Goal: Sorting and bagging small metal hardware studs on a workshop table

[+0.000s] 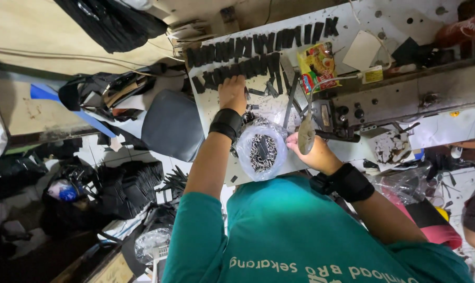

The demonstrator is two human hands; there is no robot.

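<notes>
My left hand (232, 93) reaches forward over the white worktable (216, 112). Its fingers lie flat on the near row of black strips (248, 68), and a black wristband sits on that wrist. My right hand (306, 153) is curled close to the grey machine (400, 97), just behind the oval head of a gooseneck lamp (306, 134). Whatever is in its fingers is hidden. Between my hands lies a clear plastic bag (260, 152) with small metal buckles inside.
A second row of black strips (258, 41) lines the table's far edge. A yellow snack packet (318, 65) and a white card (361, 50) lie beyond the machine. On the left are a dark seat cushion (172, 126) and piles of black material (127, 186).
</notes>
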